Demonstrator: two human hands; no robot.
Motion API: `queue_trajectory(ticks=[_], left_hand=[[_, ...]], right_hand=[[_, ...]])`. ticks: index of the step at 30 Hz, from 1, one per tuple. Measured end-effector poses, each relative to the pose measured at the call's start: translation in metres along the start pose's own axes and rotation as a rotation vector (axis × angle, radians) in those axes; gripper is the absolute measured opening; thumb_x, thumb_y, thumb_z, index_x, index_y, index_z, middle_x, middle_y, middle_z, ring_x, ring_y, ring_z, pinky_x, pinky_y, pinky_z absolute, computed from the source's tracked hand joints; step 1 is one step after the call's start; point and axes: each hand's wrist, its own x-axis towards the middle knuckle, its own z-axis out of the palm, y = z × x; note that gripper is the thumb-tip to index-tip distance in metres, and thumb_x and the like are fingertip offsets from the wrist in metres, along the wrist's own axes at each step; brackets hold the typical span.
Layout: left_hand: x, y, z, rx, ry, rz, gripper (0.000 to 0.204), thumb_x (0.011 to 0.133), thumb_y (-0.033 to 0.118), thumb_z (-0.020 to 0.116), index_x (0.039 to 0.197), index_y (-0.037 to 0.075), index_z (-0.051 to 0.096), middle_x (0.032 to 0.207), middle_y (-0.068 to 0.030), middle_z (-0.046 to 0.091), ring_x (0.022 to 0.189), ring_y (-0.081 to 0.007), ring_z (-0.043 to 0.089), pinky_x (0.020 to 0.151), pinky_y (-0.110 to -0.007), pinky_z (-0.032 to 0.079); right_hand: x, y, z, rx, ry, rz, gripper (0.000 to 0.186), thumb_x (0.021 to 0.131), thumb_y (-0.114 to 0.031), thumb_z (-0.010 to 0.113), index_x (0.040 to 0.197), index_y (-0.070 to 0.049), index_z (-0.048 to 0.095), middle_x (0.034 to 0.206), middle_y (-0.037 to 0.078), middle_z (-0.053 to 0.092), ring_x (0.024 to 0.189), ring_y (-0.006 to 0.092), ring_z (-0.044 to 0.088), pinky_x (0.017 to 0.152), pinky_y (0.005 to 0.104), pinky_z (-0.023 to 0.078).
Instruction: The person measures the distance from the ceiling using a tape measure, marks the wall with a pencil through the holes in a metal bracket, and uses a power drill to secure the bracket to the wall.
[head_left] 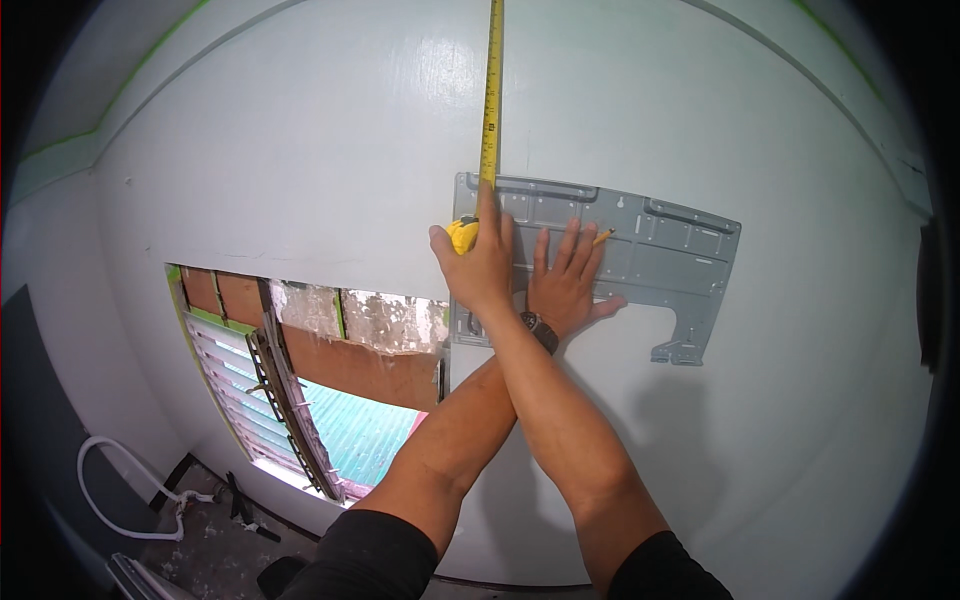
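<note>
Pressing left grip point(562, 297) on grey metal plate point(660, 262), fingers apart; plate against pale wall point(320, 150), right of louvred window point(222, 370). Pencil point(604, 237): juts beside my left fingers, hold unclear. Right grip point(482, 268): clamped on yellow tape measure point(463, 236), blade point(491, 100) running up wall from plate's upper edge. Forearms point(570, 420): crossed. Risks, judged remotely: plate sliding or tilting if left pressure slackens; reading skewed if blade leans; pencil dropping if fingers spread; crossed arms bumping.
</note>
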Motion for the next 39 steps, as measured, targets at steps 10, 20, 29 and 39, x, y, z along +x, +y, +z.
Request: queue_trajectory(ticks=[10, 20, 29, 39], left_hand=[[-0.001, -0.003, 0.001, 0.006, -0.008, 0.002, 0.105, 0.084, 0.087, 0.06, 0.149, 0.005, 0.059, 0.168, -0.0116, 0.042, 0.163, -0.0295, 0.023, 0.13, -0.064, 0.011], [-0.001, 0.01, 0.011, -0.064, -0.047, -0.018, 0.11, 0.081, 0.086, 0.066, 0.154, 0.004, 0.053, 0.168, -0.0123, 0.041, 0.163, -0.0327, 0.023, 0.13, -0.064, 0.01], [-0.008, -0.025, 0.006, 0.445, -0.025, 0.111, 0.103, 0.084, 0.075, 0.07, 0.159, 0.009, 0.047, 0.169, -0.0095, 0.042, 0.162, -0.0279, 0.028, 0.131, -0.061, 0.011], [0.003, 0.008, 0.001, 0.05, 0.004, 0.004, 0.11, 0.077, 0.083, 0.074, 0.15, 0.004, 0.051, 0.163, -0.0117, 0.045, 0.159, -0.0322, 0.03, 0.13, -0.062, 0.01]], right_hand=[[0.0, -0.005, -0.002, 0.048, -0.037, 0.036, 0.1, 0.088, -0.033, 0.08, 0.167, -0.003, 0.026, 0.134, 0.026, 0.048, 0.119, 0.0414, 0.06, 0.102, 0.0491, 0.053], [-0.004, 0.015, -0.021, 0.02, 0.027, -0.023, 0.103, 0.087, -0.035, 0.081, 0.169, -0.007, 0.025, 0.141, 0.03, 0.047, 0.132, 0.0485, 0.053, 0.112, 0.0526, 0.047], [-0.035, 0.039, -0.177, 0.07, 0.008, -0.07, 0.094, 0.087, -0.032, 0.085, 0.165, -0.007, 0.038, 0.139, 0.027, 0.056, 0.132, 0.0403, 0.057, 0.113, 0.0493, 0.045], [0.001, 0.127, -0.325, -0.303, 0.136, 0.033, 0.091, 0.091, -0.028, 0.081, 0.166, -0.003, 0.035, 0.125, 0.018, 0.054, 0.111, 0.0314, 0.06, 0.1, 0.0416, 0.053]])
